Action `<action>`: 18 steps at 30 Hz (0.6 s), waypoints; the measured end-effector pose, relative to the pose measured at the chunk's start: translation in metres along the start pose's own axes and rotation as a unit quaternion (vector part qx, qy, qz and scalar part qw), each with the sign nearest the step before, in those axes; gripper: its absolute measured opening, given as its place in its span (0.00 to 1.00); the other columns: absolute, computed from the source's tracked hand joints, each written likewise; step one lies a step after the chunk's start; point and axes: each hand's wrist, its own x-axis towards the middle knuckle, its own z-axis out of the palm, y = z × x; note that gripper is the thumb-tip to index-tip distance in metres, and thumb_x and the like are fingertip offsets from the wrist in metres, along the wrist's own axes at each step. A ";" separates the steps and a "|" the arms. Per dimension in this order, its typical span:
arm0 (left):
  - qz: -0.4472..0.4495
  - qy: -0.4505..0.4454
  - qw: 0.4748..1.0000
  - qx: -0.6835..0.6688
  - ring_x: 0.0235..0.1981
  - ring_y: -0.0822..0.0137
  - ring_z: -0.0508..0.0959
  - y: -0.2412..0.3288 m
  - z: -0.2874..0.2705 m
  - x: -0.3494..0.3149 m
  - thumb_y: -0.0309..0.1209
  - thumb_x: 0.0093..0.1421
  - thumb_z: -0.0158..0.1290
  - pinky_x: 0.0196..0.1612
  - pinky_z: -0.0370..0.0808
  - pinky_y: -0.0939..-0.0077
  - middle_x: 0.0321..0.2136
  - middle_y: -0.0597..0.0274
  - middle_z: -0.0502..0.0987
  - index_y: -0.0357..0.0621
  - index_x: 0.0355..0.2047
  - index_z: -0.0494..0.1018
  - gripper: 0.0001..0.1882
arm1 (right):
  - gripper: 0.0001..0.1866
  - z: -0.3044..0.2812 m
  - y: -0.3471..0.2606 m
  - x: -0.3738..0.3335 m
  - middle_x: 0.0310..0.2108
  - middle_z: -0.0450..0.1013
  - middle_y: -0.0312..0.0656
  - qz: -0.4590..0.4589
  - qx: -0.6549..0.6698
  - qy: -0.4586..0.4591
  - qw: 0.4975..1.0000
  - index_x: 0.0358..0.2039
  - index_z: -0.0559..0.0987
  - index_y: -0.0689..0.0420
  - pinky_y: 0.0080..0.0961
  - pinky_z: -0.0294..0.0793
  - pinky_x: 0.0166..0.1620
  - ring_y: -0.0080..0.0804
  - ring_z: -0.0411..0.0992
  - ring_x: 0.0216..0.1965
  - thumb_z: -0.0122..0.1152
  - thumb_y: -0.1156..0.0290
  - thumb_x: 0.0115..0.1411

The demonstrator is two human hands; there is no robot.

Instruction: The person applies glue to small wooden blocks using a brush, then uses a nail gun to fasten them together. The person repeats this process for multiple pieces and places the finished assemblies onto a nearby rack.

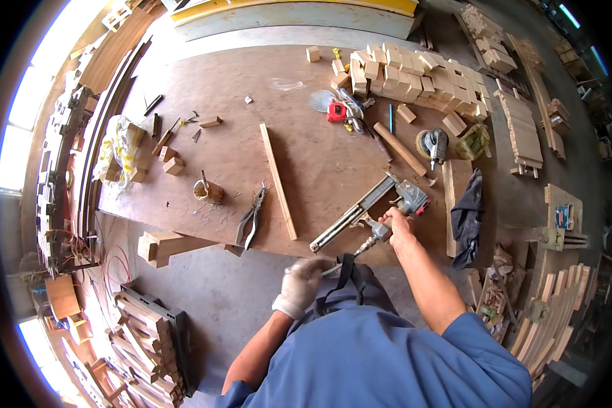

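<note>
My right hand [398,226] is bare and wrapped round the grip of a pneumatic nail gun [411,197] near the table's front edge. The gun's long metal magazine [350,216] points toward the lower left, and an air hose fitting [366,246] hangs from its grip end. My left hand [300,284], in a whitish glove, is in front of my waist beside the hose; its fingers are smeared by motion. A narrow wooden strip [278,180] lies on the table [211,153] ahead. Left of it are pincers [253,216] with splayed handles.
Many wooden blocks [415,78] are piled at the back right. Nearby lie a red tape measure [336,112], a wooden rod [400,149], a sander [434,145] and a dark cloth [468,217]. A small pot [208,191] stands at left among scattered nails.
</note>
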 end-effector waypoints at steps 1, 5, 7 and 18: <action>0.016 0.119 0.992 -0.027 0.44 0.54 0.83 -0.003 0.002 0.002 0.22 0.65 0.58 0.54 0.78 0.64 0.42 0.48 0.85 0.36 0.50 0.82 0.13 | 0.09 0.003 -0.002 -0.003 0.27 0.75 0.44 -0.001 0.018 -0.004 1.000 0.30 0.77 0.62 0.42 0.84 0.36 0.38 0.77 0.29 0.68 0.73 0.52; 0.090 0.279 0.955 0.047 0.54 0.48 0.81 0.003 -0.024 0.015 0.27 0.66 0.60 0.58 0.77 0.59 0.53 0.44 0.80 0.37 0.56 0.79 0.18 | 0.08 0.026 -0.022 -0.031 0.25 0.72 0.43 0.007 0.063 -0.041 0.997 0.29 0.75 0.60 0.47 0.85 0.38 0.39 0.76 0.27 0.66 0.73 0.54; 0.069 0.280 0.957 -0.001 0.55 0.51 0.82 0.002 -0.032 0.023 0.30 0.70 0.58 0.60 0.75 0.63 0.52 0.46 0.82 0.36 0.58 0.78 0.19 | 0.08 0.046 -0.039 -0.049 0.26 0.73 0.44 0.028 0.084 -0.069 0.994 0.30 0.75 0.59 0.47 0.85 0.39 0.38 0.75 0.28 0.66 0.73 0.54; 0.026 0.226 0.869 -0.440 0.53 0.60 0.83 0.020 -0.050 0.048 0.50 0.75 0.53 0.59 0.79 0.64 0.54 0.47 0.81 0.30 0.64 0.72 0.33 | 0.08 0.107 -0.047 -0.116 0.26 0.73 0.41 0.080 0.103 -0.223 0.966 0.28 0.76 0.57 0.39 0.82 0.38 0.35 0.75 0.27 0.67 0.71 0.55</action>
